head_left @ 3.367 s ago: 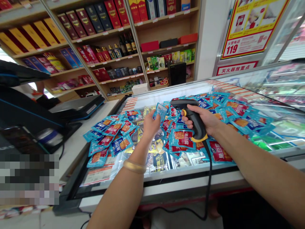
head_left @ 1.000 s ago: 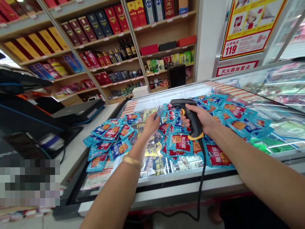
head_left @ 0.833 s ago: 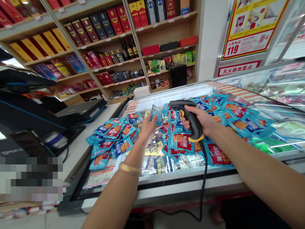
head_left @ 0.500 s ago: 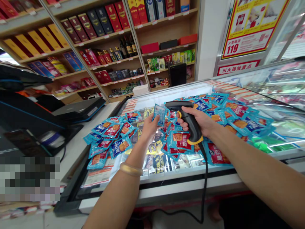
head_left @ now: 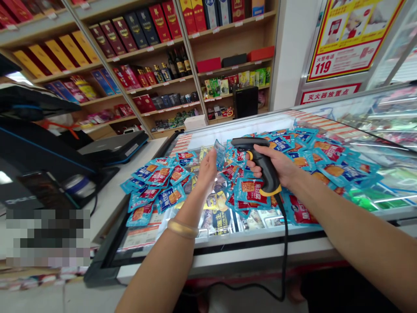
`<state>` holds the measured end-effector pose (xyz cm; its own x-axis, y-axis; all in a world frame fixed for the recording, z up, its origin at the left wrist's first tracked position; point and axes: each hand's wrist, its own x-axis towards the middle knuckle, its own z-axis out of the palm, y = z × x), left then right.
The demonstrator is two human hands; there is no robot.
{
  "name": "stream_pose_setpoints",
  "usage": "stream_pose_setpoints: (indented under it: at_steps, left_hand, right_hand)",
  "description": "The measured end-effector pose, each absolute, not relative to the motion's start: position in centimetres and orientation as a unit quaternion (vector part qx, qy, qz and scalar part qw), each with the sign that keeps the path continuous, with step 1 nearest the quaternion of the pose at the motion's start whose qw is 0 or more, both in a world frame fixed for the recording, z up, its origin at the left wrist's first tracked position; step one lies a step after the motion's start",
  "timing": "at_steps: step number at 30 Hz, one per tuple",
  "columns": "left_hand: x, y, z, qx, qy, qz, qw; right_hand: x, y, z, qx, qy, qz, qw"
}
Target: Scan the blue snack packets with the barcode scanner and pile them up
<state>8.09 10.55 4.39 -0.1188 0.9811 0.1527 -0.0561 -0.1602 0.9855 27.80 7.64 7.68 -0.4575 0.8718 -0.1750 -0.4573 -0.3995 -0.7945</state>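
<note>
My right hand (head_left: 276,166) is wrapped round the grip of a black and yellow barcode scanner (head_left: 267,171), its head pointing left. A small blue snack packet (head_left: 219,154) is pinched in my left hand (head_left: 207,169), close in front of the scanner head and turned partly edge-on. Under and beside the scanner lie several blue snack packets with red or dark blue labels (head_left: 251,191). To the left of my left hand is another pile of such packets (head_left: 159,176). Both piles rest on a glass-topped freezer (head_left: 208,126).
The scanner's black cable (head_left: 285,243) hangs over the freezer's front edge (head_left: 241,253). At the left, a counter (head_left: 112,191) bears a flat black device (head_left: 114,145) and a phone (head_left: 48,189). Shelves (head_left: 137,52) of boxes and bottles stand behind. A fire notice (head_left: 345,43) hangs at right.
My left hand has turned the small packet, which now shows narrower, nearly edge-on to me. The scanner stays in my right hand by the packet. The whole view has shifted slightly.
</note>
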Motion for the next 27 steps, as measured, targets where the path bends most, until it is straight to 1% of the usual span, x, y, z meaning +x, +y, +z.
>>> stream_pose_setpoints:
  at_steps: [2, 3, 5, 8, 11, 13, 15, 18, 21, 24, 27]
  left_hand:
    - [6.8, 10.5, 5.0, 0.532, 0.482, 0.584, 0.38]
    - [5.9, 10.4, 5.3, 0.564, 0.49, 0.58, 0.324]
    - [3.5, 10.0, 6.0, 0.632, 0.507, 0.559, 0.177]
    - [-0.8, 9.1, 6.7, 0.676, 0.571, 0.465, -0.019]
    - [-4.6, 7.9, 6.5, 0.646, 0.67, 0.343, -0.126]
    - [-6.2, 7.3, 5.9, 0.624, 0.723, 0.259, -0.145]
    - [-7.1, 6.9, 5.3, 0.617, 0.751, 0.195, -0.136]
    - [-7.4, 6.7, 4.6, 0.61, 0.765, 0.168, -0.118]
    - [-7.2, 6.9, 4.6, 0.595, 0.768, 0.203, -0.123]
    - [-6.4, 7.5, 4.9, 0.613, 0.726, 0.283, -0.128]
    - [-4.2, 8.3, 5.0, 0.67, 0.647, 0.355, -0.08]
  right_hand:
    - [27.1, 7.5, 7.9, -0.296, -0.343, 0.78, 0.431]
    - [26.6, 7.4, 8.0, -0.29, -0.343, 0.783, 0.431]
    - [25.4, 7.2, 8.2, -0.277, -0.343, 0.791, 0.425]
    - [23.6, 6.9, 8.4, -0.259, -0.352, 0.801, 0.408]
    - [22.0, 6.6, 8.4, -0.255, -0.354, 0.814, 0.383]
    - [21.2, 6.6, 8.1, -0.262, -0.341, 0.822, 0.372]
    - [20.5, 6.6, 7.8, -0.271, -0.328, 0.826, 0.369]
    - [19.8, 6.8, 7.3, -0.274, -0.328, 0.828, 0.363]
    - [20.0, 6.9, 7.3, -0.275, -0.333, 0.829, 0.356]
    - [21.3, 7.2, 7.8, -0.284, -0.337, 0.82, 0.366]
    - [23.6, 7.4, 8.4, -0.292, -0.334, 0.801, 0.402]
